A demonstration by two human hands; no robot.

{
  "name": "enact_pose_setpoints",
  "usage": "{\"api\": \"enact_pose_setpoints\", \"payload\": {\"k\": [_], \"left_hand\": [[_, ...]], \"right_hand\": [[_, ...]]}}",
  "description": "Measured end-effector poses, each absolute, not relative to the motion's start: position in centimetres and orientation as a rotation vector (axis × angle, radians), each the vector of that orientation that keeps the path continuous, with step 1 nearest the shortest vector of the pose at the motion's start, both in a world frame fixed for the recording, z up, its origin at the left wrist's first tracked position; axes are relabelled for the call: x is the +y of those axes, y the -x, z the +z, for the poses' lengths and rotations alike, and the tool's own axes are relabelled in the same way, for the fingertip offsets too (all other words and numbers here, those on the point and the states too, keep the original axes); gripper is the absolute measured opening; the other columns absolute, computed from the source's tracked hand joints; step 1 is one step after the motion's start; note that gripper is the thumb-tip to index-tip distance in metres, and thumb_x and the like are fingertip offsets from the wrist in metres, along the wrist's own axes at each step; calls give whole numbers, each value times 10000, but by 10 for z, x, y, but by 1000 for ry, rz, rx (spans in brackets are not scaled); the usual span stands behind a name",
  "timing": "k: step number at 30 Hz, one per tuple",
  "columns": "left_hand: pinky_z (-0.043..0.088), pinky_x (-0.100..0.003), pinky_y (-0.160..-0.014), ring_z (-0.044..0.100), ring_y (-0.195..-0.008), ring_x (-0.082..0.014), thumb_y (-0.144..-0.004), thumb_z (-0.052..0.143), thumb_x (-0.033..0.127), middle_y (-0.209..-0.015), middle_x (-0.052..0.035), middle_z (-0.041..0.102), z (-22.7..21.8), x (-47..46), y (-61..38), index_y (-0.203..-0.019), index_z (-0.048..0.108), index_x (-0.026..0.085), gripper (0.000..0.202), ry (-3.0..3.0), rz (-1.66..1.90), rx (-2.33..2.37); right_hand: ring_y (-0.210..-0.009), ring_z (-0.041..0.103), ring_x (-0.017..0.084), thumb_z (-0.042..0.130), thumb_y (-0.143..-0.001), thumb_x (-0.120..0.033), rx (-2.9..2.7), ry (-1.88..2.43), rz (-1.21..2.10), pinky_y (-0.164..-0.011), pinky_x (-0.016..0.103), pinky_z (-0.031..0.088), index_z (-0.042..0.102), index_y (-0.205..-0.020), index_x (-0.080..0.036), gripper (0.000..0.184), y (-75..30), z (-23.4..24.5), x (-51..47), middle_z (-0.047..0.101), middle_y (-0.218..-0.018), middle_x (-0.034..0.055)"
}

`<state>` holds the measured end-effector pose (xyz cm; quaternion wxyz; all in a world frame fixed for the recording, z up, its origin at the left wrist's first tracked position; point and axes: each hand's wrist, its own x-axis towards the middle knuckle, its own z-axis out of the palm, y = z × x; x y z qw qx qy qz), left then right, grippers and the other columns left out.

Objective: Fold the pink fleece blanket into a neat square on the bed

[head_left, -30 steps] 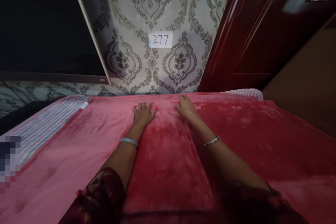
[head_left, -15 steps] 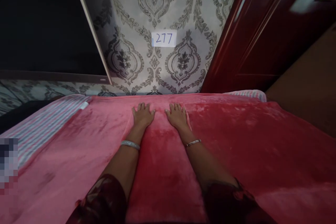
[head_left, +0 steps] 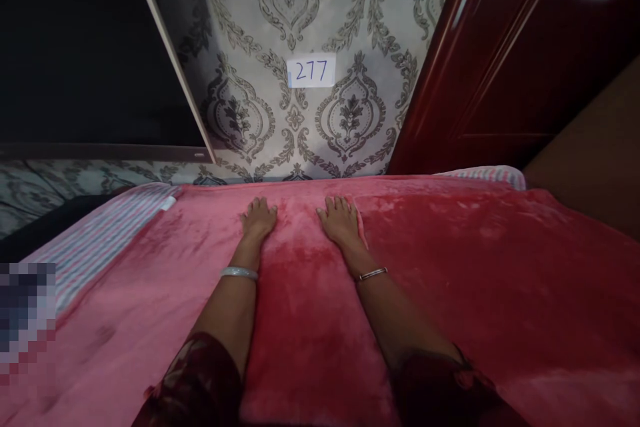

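Note:
A pink-red plush blanket (head_left: 475, 267) covers the bed in front of me. A folded layer of it forms a darker band running up the middle between my arms. My left hand (head_left: 259, 219) lies flat on the blanket near its far edge, fingers stretched out. My right hand (head_left: 341, 220) rests palm down beside it, a hand's width to the right, fingers spread. Neither hand holds anything. Each wrist wears a silver bangle.
A striped sheet (head_left: 105, 233) shows under the blanket at the left and far right. Patterned wallpaper with a paper label reading 277 (head_left: 311, 71) rises behind the bed. A dark red wooden door (head_left: 505, 67) stands at the right, a dark panel (head_left: 85, 47) at the left.
My right hand slid left along the blanket's far edge to lie near my left hand. My left hand shifted slightly left. Both stayed flat on the blanket.

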<state>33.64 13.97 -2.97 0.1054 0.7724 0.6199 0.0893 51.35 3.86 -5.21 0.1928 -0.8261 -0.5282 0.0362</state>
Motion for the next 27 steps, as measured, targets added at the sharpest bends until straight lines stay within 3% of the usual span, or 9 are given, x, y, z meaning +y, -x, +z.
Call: {"api": "enact_pose_setpoints", "payload": {"k": [4,6,8,11,13,18,27], "left_hand": [[274,-629,-1195,237,-1544,-357,-991,304,355,-1664,-239,240,-26,127,-341,-1555,359,57,640,-2401,477,1946],[168,-631,-1231,162,-1568,-334,-991,327,332,-1684,-194,211,-26,120,-345,-1577,338,94,633,-2661,541,1815],[117,-596,-1252,176,-1570,-293,-1015,306,375,-1688,-131,242,-27,117,-349,-1595,326,170,616,-2838,371,1564],[149,-573,-1252,227,-1557,-280,-1032,252,502,-1677,-109,283,-32,121,-353,-1598,325,202,645,-2785,66,1456],[161,-570,-1250,224,-1557,-282,-1028,245,529,-1671,-120,295,-35,125,-353,-1594,333,183,669,-2734,69,1540],[278,-593,-1205,258,-1544,-282,-1028,253,436,-1656,-145,327,-38,128,-348,-1558,391,164,612,-2595,236,1751],[234,-582,-1231,218,-1561,-261,-1025,275,398,-1681,-147,241,0,116,-339,-1602,286,149,629,-2522,197,1657]], "right_hand": [[-1542,217,292,322,-1042,-434,-1477,2336,109,-1238,493,121,404,-1559,-135,603,-513,-51,38,319,-1648,156],[-1538,227,282,317,-1042,-434,-1479,2343,110,-1238,489,122,418,-1548,-141,594,-512,-50,38,323,-1646,156],[-1538,226,277,314,-1042,-435,-1481,2347,117,-1238,487,122,416,-1547,-144,592,-513,-49,38,314,-1651,153],[-1545,207,276,302,-1045,-438,-1482,2354,123,-1240,484,116,391,-1564,-153,598,-513,-49,38,291,-1663,140],[-1548,201,270,296,-1047,-437,-1485,2363,123,-1242,474,113,381,-1572,-156,601,-513,-50,39,286,-1666,135],[-1549,201,263,303,-1046,-435,-1482,2362,107,-1247,462,98,378,-1576,-161,601,-512,-54,40,292,-1665,128],[-1533,252,279,305,-1048,-389,-1552,2387,153,-1233,496,173,330,-1602,-206,584,-498,-15,30,280,-1670,121]]}}
